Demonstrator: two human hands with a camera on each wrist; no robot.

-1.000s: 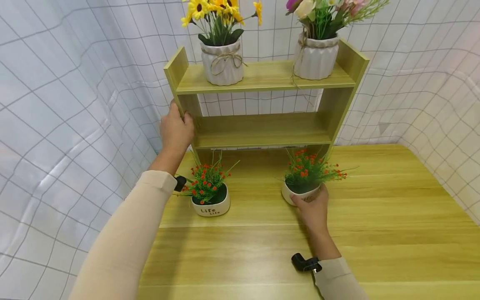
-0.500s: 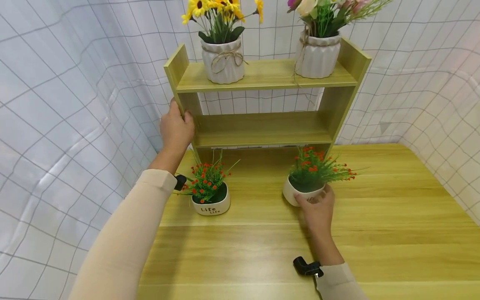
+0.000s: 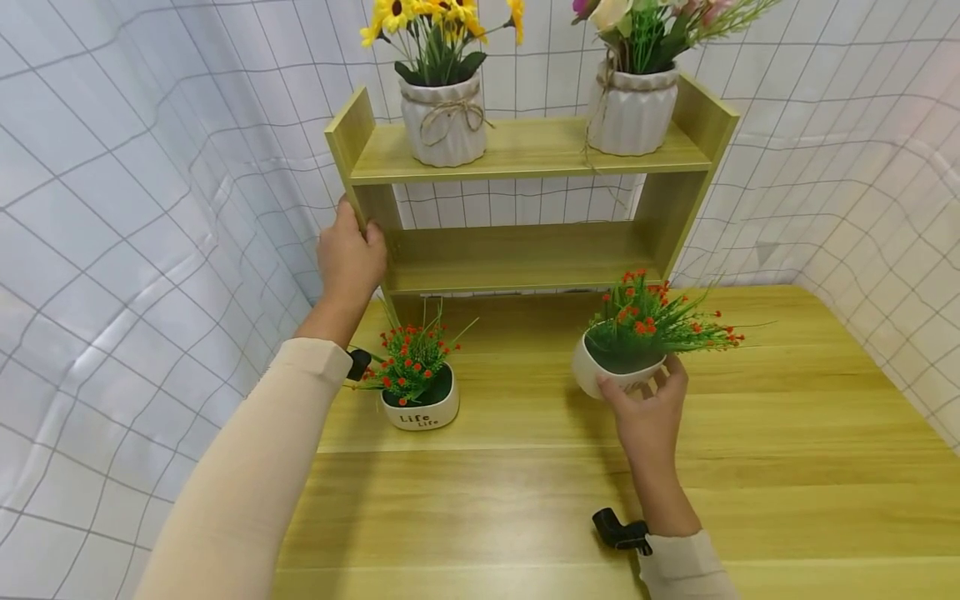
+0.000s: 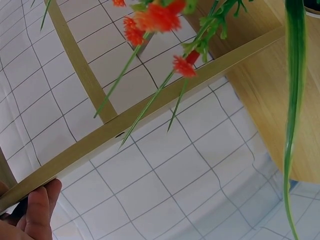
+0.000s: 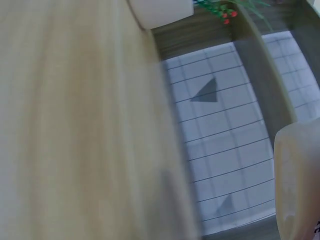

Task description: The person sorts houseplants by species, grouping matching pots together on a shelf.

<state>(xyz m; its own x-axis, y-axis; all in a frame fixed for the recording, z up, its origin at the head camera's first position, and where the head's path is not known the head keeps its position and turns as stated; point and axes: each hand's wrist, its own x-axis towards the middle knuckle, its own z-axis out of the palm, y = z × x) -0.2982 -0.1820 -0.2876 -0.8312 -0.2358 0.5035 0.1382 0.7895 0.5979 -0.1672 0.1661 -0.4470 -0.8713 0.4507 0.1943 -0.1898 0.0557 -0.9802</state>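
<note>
My left hand (image 3: 351,260) grips the left side panel of the wooden shelf (image 3: 525,260). In the left wrist view its fingers (image 4: 40,207) wrap the panel's edge. My right hand (image 3: 651,417) holds a white oval flowerpot (image 3: 592,372) with red flowers and grass, thumb at the front. That pot is tilted and raised off the table, by the shelf's lower right side. Its underside shows at the right edge of the right wrist view, where the hand is not seen. A matching flowerpot (image 3: 420,416) marked "Life" stands upright on the table, below my left hand.
On the top board stand a white pot (image 3: 446,129) of yellow sunflowers and a white pot (image 3: 633,117) of mixed flowers, both tied with twine. The wood-grain table (image 3: 480,508) reaches right of the shelf. White gridded curtains (image 3: 112,250) hang around it.
My right hand has lifted the flowerpot up and to the right, away from the table, and tilted it more. My left hand stays on the shelf's side.
</note>
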